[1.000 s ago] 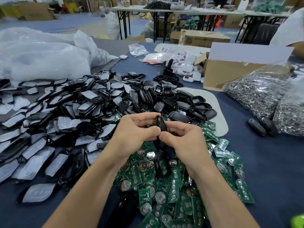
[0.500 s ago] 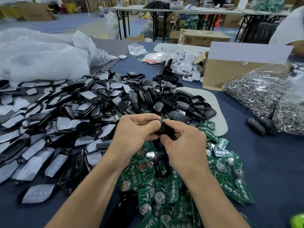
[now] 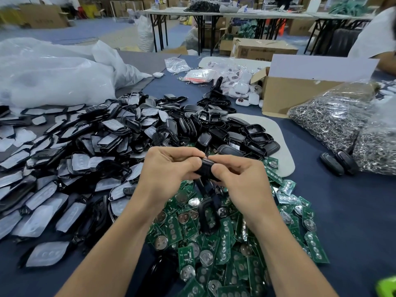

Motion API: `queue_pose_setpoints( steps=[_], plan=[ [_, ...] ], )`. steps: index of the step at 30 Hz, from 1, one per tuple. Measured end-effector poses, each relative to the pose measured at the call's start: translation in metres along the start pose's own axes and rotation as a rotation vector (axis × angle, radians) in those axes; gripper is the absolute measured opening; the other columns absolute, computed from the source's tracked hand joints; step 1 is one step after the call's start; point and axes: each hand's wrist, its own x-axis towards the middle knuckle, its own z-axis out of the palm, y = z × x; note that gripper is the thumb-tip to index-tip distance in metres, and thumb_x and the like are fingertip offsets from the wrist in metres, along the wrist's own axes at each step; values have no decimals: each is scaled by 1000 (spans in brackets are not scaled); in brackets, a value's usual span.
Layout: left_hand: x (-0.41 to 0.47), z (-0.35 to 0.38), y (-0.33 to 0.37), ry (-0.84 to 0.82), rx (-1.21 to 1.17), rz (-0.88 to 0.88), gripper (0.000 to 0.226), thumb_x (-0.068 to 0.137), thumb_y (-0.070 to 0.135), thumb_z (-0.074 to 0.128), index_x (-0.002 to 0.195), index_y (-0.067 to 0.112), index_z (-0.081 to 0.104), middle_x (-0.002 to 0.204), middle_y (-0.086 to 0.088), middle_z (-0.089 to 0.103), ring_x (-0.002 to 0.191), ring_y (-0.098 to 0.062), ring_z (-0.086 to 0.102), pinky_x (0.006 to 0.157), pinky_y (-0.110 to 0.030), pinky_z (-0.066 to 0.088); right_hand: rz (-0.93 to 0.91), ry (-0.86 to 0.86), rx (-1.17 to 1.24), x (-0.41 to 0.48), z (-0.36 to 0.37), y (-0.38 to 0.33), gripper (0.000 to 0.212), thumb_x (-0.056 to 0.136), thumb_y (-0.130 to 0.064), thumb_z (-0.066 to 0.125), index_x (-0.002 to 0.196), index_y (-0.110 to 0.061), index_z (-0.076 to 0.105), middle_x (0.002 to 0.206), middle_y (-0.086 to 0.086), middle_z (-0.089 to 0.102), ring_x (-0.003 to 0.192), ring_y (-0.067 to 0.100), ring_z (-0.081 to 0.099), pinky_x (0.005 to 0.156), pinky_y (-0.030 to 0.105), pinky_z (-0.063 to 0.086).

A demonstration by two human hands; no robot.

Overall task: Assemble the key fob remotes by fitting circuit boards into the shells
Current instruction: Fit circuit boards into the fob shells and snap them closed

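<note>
The black shell (image 3: 206, 168) sits between your hands, above the green boards (image 3: 216, 245), its long axis seemingly running hand to hand, one end to each. Your left hand (image 3: 169, 168) and right hand (image 3: 239, 177) both pinch it, thumbs on top. It looks like smooth, rounded plastic; your fingers hide its inside.

Soft, even overhead light makes the scene bright, with only faint shadows among the circuit boards (image 3: 315, 247). The white plastic bags (image 3: 53, 82) wash out pale and the black shells (image 3: 252, 130) carry small glints. The wide lens bends the edges, and the far corners blur.
</note>
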Motion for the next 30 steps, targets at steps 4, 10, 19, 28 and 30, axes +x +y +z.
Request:
queue_pose_setpoints(
  steps=[4,10,19,28,30],
  plan=[
    [-2,5,-4,-10,51,7,25,91,4,77,91,28,86,91,-3,82,89,-20,80,75,-27,64,-19,20,72,-1,-1,1,24,87,-8,79,92,-31,84,87,-10,81,86,11,77,85,40,63],
    [-2,3,-8,-74,276,125,31,92,5,76,94,35,83,84,8,81,83,-10,78,77,-21,61,-63,-9,-101,-1,-4,0,33,82,-9,83,86,-42,80,83,-24,78,84,-4,74,79,14,58],
    [-5,11,-2,-94,23,43,17,90,32,74,104,36,84,101,2,82,95,-14,79,79,-23,62,102,-4,324,-8,3,-9,27,86,1,78,88,-25,86,86,5,81,80,16,78,69,20,59],
    [-12,31,-2,126,-181,-63,36,106,25,58,84,14,85,90,-12,81,82,-19,78,68,-22,59,255,-56,481,-13,17,-8,18,90,1,73,91,-13,85,89,12,80,70,17,69,67,24,60],
    [-12,29,-3,138,-170,-55,39,107,23,57,82,15,85,87,-11,81,78,-19,77,64,-24,59,225,-70,450,-13,18,-6,17,91,1,74,93,-13,84,87,13,80,70,17,69,67,24,59]
  ],
)
